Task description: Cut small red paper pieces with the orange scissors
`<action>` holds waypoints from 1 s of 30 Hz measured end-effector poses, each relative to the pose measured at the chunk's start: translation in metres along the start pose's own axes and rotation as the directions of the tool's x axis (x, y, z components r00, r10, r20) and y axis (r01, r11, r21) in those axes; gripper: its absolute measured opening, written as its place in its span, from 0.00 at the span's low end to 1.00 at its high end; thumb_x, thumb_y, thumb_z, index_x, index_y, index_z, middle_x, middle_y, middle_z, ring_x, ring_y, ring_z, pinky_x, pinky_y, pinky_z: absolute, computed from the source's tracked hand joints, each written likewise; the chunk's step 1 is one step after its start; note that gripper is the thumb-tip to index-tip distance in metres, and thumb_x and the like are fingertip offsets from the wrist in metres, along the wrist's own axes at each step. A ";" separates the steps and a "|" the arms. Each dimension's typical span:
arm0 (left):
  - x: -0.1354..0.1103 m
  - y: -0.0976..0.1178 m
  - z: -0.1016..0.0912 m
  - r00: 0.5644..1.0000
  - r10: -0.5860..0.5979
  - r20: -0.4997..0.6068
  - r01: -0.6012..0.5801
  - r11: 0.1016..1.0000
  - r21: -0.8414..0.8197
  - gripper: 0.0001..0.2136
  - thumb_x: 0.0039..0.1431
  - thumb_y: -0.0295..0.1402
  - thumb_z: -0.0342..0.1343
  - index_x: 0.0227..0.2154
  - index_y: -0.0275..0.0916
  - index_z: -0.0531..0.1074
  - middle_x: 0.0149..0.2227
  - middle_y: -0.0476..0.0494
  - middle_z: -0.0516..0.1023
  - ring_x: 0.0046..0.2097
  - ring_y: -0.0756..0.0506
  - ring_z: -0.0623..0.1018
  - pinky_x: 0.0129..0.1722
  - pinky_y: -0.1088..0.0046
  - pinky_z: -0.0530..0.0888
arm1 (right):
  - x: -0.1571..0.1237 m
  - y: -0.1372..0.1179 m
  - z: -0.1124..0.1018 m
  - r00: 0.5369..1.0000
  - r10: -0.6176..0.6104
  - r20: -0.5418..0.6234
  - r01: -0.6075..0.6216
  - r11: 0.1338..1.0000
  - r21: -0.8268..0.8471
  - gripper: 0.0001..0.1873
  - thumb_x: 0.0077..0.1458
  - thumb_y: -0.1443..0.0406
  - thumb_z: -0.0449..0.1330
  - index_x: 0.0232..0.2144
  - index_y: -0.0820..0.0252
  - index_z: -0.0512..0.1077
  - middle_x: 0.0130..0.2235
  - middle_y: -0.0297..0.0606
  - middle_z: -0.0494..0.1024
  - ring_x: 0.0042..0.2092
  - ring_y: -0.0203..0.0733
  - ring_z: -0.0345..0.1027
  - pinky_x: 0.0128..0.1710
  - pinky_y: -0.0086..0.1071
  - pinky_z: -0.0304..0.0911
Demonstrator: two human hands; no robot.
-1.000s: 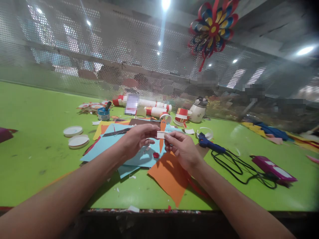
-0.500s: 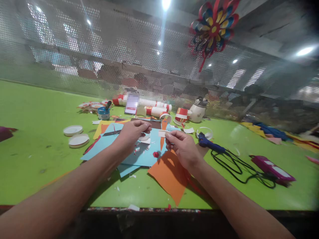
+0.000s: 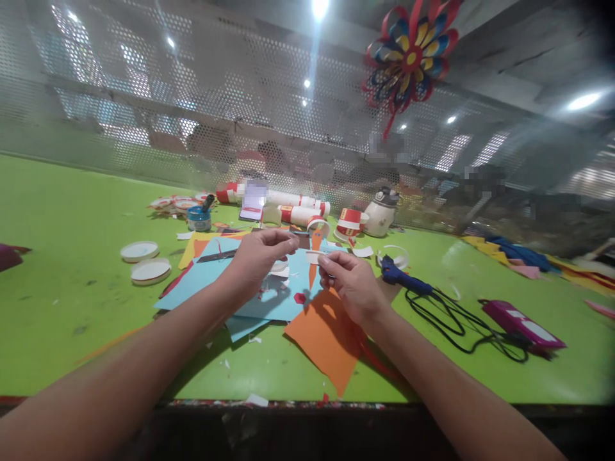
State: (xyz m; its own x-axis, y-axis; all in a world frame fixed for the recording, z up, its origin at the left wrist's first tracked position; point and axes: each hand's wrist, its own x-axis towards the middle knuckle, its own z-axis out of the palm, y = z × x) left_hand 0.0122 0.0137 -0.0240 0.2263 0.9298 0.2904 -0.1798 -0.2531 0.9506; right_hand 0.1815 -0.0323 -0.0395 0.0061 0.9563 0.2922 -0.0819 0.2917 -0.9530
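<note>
My right hand [image 3: 353,285] pinches a small white paper strip [image 3: 314,257] between thumb and fingers, above an orange paper sheet [image 3: 327,339]. My left hand [image 3: 259,256] hovers to its left with fingers curled together over a light blue sheet [image 3: 211,282]; what it holds, if anything, I cannot make out. Small white and red scraps [image 3: 288,282] lie on the blue sheet beneath both hands.
A blue glue gun [image 3: 398,274] with a black cord lies right of my hands, a magenta case [image 3: 521,323] beyond it. Two white lids [image 3: 144,262] sit at left, a blue jar [image 3: 198,219], paper cups [image 3: 350,223] and a white pot [image 3: 382,214] behind. A mesh screen backs the green table [image 3: 62,256].
My left hand let go of the white strip and drew back to the left and slightly up. My right hand still pinches the strip and has barely moved.
</note>
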 end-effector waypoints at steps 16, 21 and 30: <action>-0.001 0.003 0.002 0.997 0.063 -0.036 -0.054 0.973 0.225 0.06 0.47 0.34 0.59 0.24 0.35 0.75 0.24 0.48 0.74 0.27 0.50 0.69 0.30 0.72 0.64 | 0.001 -0.003 0.000 1.000 -0.009 -0.002 0.009 1.000 -0.010 0.09 0.58 0.69 0.59 0.25 0.65 0.69 0.22 0.24 0.68 0.21 0.27 0.63 0.21 0.24 0.62; 0.000 0.000 0.000 1.000 0.014 0.028 -0.018 0.993 0.114 0.06 0.44 0.32 0.62 0.21 0.35 0.72 0.23 0.50 0.72 0.27 0.51 0.67 0.28 0.73 0.62 | 0.001 -0.004 0.000 1.000 0.001 -0.001 -0.001 1.000 -0.005 0.09 0.57 0.69 0.59 0.25 0.65 0.69 0.22 0.24 0.68 0.21 0.28 0.62 0.21 0.24 0.60; 0.001 0.000 0.000 0.993 0.013 0.114 -0.018 0.999 0.039 0.10 0.55 0.35 0.52 0.22 0.36 0.68 0.22 0.50 0.68 0.25 0.52 0.67 0.28 0.74 0.63 | -0.001 -0.006 0.002 1.000 0.026 -0.018 -0.025 0.999 0.034 0.08 0.50 0.66 0.64 0.22 0.63 0.71 0.20 0.26 0.68 0.21 0.29 0.60 0.22 0.26 0.57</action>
State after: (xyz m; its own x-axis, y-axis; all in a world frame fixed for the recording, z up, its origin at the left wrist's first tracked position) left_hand 0.0123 0.0147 -0.0238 0.3311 0.8900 0.3134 -0.1459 -0.2798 0.9489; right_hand 0.1800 -0.0354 -0.0339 0.0216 0.9637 0.2661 -0.1158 0.2668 -0.9568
